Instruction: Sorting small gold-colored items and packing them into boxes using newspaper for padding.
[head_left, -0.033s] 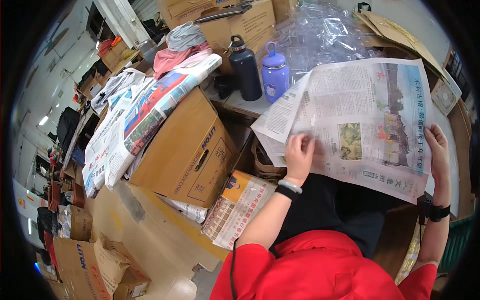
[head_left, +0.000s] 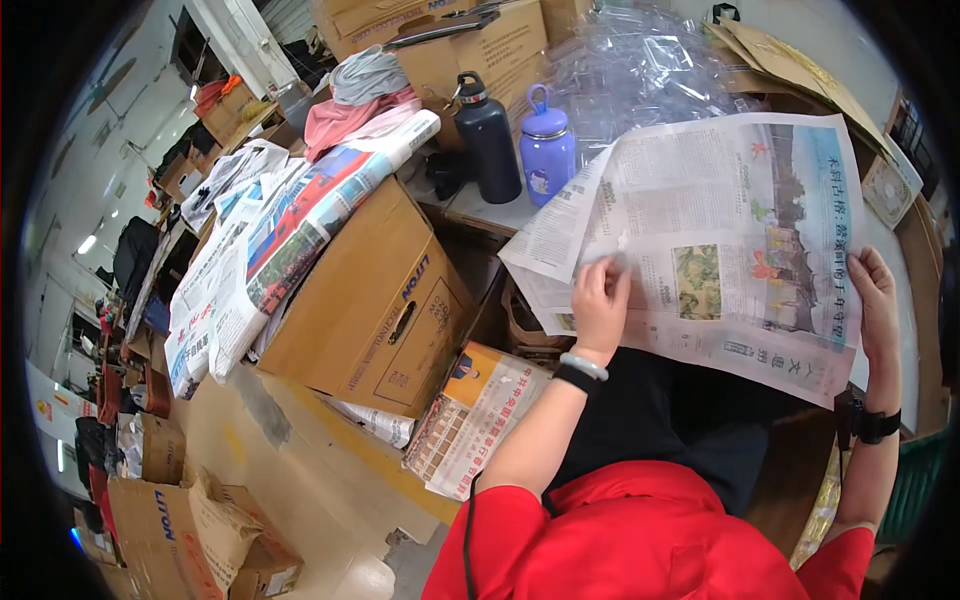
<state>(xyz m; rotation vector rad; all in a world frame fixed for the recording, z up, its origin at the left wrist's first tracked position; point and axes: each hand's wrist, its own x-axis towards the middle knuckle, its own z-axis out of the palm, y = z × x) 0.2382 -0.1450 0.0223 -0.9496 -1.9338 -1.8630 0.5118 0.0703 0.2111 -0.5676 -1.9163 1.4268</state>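
Hardly anything shifts between the earlier frame and now: the left hand (head_left: pixel 600 295) and the left corner of the newspaper sheet (head_left: pixel 690 225) sit a touch higher, and the whole view slips very slightly to the left. Both hands are at the sheet, which is spread wide above the person's lap, its upper part reaching toward the pile of clear plastic packaging (head_left: pixel 645 70) and its left part folded over in a slanting flap. At the lower left of the sheet, the left hand has its fingers bent and drawn nearly together against the paper; whether they pinch it or only press on it I cannot tell. Out at the right edge, the right hand (head_left: pixel 876 300) is closed, with the paper's margin caught between thumb and bent fingers. On the left wrist are a pale bangle (head_left: pixel 584 366) and, just below it, a black band (head_left: pixel 576 380); a dark watch (head_left: pixel 876 427) circles the right one. Just beyond the flap, a purple bottle (head_left: pixel 547 155) and a taller black bottle (head_left: pixel 488 145) stand upright side by side on the counter (head_left: pixel 495 212). To the left, a tilted cardboard box (head_left: pixel 365 310) has more newspapers (head_left: pixel 315 210) lying over its top, with pink cloth (head_left: pixel 355 122) and grey cloth (head_left: pixel 370 75) heaped behind them. Between this box and the left forearm lies a folded newspaper with an orange panel (head_left: pixel 478 415)
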